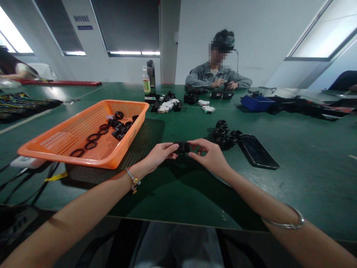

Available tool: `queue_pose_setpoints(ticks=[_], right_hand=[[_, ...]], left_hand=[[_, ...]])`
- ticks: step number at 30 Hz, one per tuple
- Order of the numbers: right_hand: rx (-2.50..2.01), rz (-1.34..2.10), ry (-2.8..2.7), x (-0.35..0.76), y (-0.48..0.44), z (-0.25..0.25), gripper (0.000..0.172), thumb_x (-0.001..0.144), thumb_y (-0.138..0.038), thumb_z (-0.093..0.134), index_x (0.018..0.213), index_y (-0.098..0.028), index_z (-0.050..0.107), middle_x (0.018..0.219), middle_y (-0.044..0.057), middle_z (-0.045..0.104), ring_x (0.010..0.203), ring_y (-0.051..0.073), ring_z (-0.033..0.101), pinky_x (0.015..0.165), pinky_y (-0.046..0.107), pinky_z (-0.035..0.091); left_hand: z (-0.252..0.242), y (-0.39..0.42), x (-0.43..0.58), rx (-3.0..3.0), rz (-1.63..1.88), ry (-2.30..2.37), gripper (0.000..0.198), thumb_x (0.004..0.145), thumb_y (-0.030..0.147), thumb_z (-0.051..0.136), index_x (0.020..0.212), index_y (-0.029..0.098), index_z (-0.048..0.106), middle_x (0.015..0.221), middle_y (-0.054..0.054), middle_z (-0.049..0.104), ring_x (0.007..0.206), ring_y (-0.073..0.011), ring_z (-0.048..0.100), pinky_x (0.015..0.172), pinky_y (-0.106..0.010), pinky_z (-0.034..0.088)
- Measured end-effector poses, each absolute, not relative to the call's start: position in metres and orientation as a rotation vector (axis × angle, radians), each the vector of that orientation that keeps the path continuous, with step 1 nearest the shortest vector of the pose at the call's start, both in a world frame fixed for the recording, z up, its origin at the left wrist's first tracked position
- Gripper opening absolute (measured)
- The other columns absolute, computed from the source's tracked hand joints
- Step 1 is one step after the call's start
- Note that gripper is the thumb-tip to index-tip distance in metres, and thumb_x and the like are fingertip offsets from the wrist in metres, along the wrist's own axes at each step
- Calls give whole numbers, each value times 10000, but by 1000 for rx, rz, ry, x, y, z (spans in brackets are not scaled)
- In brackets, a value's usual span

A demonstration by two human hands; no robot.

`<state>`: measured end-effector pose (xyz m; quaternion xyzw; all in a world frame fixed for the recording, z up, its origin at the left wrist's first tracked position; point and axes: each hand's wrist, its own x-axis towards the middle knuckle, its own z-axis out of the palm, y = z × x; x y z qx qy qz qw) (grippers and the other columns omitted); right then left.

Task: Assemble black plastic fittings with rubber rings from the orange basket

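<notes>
Two bare hands meet above the green table (301, 152), near its front edge, with a small black cylindrical piece (183, 147) between them. I see the left hand (159, 155) pinching one end between thumb and fingers; the right hand (210, 153), curved, grips the other end by thumb and forefinger. Fingertips cover part of the piece. Left of them sits an orange basket (69, 160) with black parts (122, 130) inside. Right, glossy black rings (221, 132) lie clustered beside a phone (258, 150). Across the table sits a co-worker (203, 76).
</notes>
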<state>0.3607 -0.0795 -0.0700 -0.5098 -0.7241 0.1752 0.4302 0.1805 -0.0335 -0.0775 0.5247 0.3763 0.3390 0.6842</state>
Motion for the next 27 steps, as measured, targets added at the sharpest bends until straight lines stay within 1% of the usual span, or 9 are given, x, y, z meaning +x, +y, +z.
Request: queue_pose_setpoints(ticks=[5, 10, 16, 20, 27], right_hand=[[-1279, 485, -1758, 360, -79, -72, 348, 658, -193, 639, 1006, -196, 627, 849, 43, 682, 719, 172, 621, 640, 309, 515], [-1261, 489, -1754, 361, -79, -73, 279, 666, -209, 650, 944, -187, 655, 787, 30, 684, 673, 163, 616, 657, 318, 527], [-1272, 510, -1750, 361, -79, -73, 273, 688, -256, 646, 946, -169, 669, 804, 45, 709, 686, 176, 640, 662, 323, 535], [-1265, 513, -1757, 361, -79, -73, 278, 691, -274, 642, 942, -159, 675, 791, 52, 713, 675, 178, 643, 653, 326, 537], [-1221, 511, -1796, 363, -78, -72, 286, 667, -220, 647, 947, -172, 680, 881, 66, 699, 716, 178, 638, 640, 316, 536]], left_hand=[[-76, -34, 181, 1156, 757, 851, 317, 674, 333, 691, 844, 73, 629, 625, 14, 572, 558, -53, 509, 655, -230, 429], [-76, -34, 181, 1173, 758, 837, 331, 657, 340, 702, 839, 72, 633, 627, 18, 570, 558, -51, 508, 650, -226, 421], [-77, -32, 181, 1220, 770, 831, 368, 623, 370, 718, 830, 75, 641, 660, 13, 581, 566, -54, 506, 651, -233, 419], [-78, -33, 181, 1213, 764, 833, 381, 620, 383, 714, 827, 72, 639, 645, 15, 580, 559, -56, 506, 642, -232, 417], [-78, -34, 181, 1204, 768, 839, 367, 621, 386, 713, 799, 76, 630, 605, 25, 566, 544, -55, 503, 616, -222, 415]])
